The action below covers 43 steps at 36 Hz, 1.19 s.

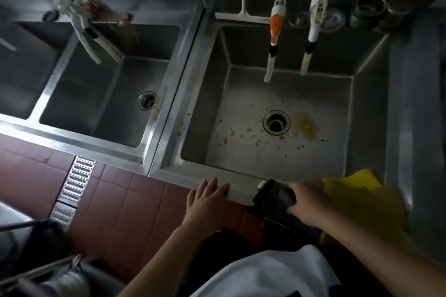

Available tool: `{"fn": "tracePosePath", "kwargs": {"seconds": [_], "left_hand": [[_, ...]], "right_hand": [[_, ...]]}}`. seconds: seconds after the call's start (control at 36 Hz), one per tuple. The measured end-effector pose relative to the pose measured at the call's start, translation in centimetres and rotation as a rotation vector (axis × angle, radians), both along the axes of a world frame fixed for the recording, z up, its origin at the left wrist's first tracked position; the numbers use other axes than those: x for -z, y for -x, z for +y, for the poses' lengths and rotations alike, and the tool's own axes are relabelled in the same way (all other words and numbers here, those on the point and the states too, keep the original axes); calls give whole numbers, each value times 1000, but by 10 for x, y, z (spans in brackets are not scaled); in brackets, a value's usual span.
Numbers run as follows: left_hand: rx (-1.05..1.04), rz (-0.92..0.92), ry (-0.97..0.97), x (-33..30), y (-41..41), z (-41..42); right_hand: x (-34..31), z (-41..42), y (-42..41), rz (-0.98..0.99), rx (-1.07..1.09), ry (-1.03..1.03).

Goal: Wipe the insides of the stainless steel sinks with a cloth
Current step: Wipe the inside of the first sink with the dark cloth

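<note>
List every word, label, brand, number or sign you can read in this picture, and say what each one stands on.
None: no readable text shows anywhere.
The dark object under the right hand has a small pale patch, too blurred to tell whether it bears print.
The taps, steel cups and sinks show no lettering.

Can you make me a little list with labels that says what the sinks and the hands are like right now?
right sink: yellow-brown stains and crumbs round its drain
left sink: looks cleaner
left hand: fingers flat on the right sink's front rim
right hand: holds a dark cloth
yellow cloth: by the front right corner
</note>
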State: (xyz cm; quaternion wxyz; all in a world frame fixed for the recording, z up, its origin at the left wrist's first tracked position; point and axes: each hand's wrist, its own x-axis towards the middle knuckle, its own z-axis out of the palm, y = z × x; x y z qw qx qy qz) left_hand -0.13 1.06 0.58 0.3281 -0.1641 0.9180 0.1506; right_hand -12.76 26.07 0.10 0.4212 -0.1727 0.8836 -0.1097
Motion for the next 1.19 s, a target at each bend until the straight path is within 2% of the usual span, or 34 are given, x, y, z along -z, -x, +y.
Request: {"fn": "tracePosePath", "kwargs": {"seconds": [0.11, 0.22, 0.33, 0.42, 0.5, 0.64, 0.72, 0.86, 0.94, 1.03, 1.11, 1.14, 1.19], "left_hand": [[-134, 101, -44, -8, 0, -18], [-200, 209, -50, -14, 4, -50], [-321, 267, -81, -20, 18, -88], [-394, 359, -105, -24, 28, -118], [-398, 394, -82, -25, 35, -154], [-387, 326, -58, -9, 37, -218], [-302, 282, -57, 9, 34, -247], [-135, 375, -21, 33, 29, -271], [-83, 445, -7, 48, 25, -278], [-33, 440, 54, 60, 23, -276], [-31, 464, 54, 65, 24, -275], [-27, 476, 56, 66, 24, -275], [-13, 482, 63, 68, 23, -276]], "right_hand": [[-9, -8, 15, -101, 36, -33], [-22, -24, 33, -187, 70, 79], [-38, -54, 47, -233, 273, 206], [-51, -86, 53, -152, 405, 278], [-59, -124, 53, -89, 516, 341], [-62, -192, 55, -165, 658, 396], [-61, -234, 72, -237, 724, 419], [-55, -294, 124, -156, 848, 412], [-53, -326, 165, 3, 809, 422], [-49, -352, 207, 323, 638, 328], [-48, -382, 234, 572, 471, 361], [-42, -392, 241, 600, 410, 352], [-24, -411, 247, 523, 258, 261]]}}
